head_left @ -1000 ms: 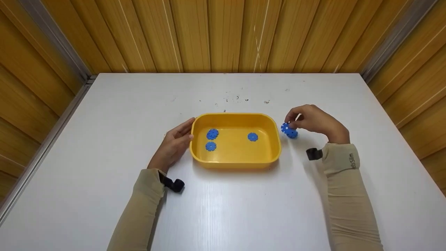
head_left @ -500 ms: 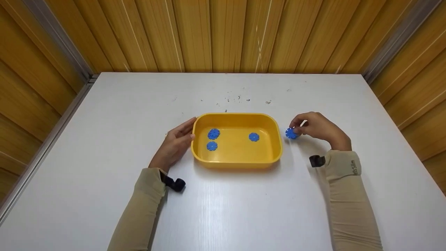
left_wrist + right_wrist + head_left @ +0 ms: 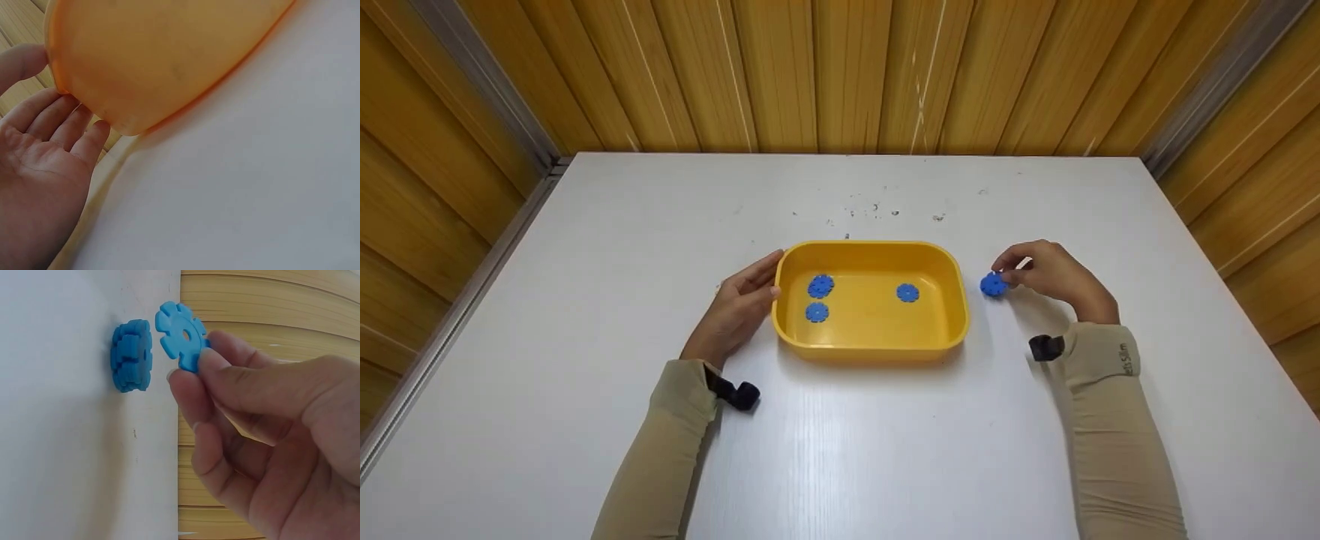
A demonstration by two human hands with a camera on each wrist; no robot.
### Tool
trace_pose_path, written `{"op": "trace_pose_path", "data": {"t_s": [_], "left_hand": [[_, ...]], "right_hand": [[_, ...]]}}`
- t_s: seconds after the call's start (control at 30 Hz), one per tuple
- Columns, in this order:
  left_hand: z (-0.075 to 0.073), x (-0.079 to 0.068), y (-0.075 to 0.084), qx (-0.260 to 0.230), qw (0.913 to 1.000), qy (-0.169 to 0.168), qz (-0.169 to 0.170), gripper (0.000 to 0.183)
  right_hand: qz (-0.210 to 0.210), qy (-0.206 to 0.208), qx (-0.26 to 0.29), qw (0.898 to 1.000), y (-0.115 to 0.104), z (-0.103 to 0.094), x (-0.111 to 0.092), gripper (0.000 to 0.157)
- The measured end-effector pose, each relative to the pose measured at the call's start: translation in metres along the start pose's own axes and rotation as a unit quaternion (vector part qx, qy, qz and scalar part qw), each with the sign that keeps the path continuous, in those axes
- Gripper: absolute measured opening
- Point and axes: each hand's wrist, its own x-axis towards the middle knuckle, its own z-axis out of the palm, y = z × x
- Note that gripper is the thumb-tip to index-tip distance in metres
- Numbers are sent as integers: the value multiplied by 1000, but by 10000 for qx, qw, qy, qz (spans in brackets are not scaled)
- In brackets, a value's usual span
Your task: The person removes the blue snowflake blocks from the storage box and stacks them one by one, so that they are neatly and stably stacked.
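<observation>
A yellow plastic tub (image 3: 877,352) stands in the middle of the table. My left hand (image 3: 737,306) rests against its left end, the fingers fairly straight; in the left wrist view the fingertips (image 3: 97,128) touch the outer wall. Inside lie blue notched snowflake discs: two overlapping (image 3: 820,286), one below them (image 3: 817,312) and one (image 3: 907,292) towards the right. Just right of the tub, my right hand (image 3: 1054,279) pinches one blue disc (image 3: 181,336) between thumb and finger. Beside that disc, apart from it, a small stack of blue discs (image 3: 131,355) sits on the table.
The white table (image 3: 840,450) carries small dark marks behind the tub. Yellow wood-patterned panels (image 3: 840,75) rise at the back and sides, with a metal rail (image 3: 457,300) along the left edge. Black wrist cameras (image 3: 1046,347) sit on both sleeves.
My right hand has shifted slightly right and nearer to me, still pinching a disc, now in front of the stack in the head view. The left hand and tub stay put.
</observation>
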Motion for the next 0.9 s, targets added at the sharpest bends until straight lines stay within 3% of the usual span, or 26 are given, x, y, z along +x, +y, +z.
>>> {"op": "trace_pose_path", "data": {"t_s": [0.9], "left_hand": [[-1,1,0,93,10000,-18,-30,67]], "right_hand": [[419,-111,152,9989,8,0,0,32]]}}
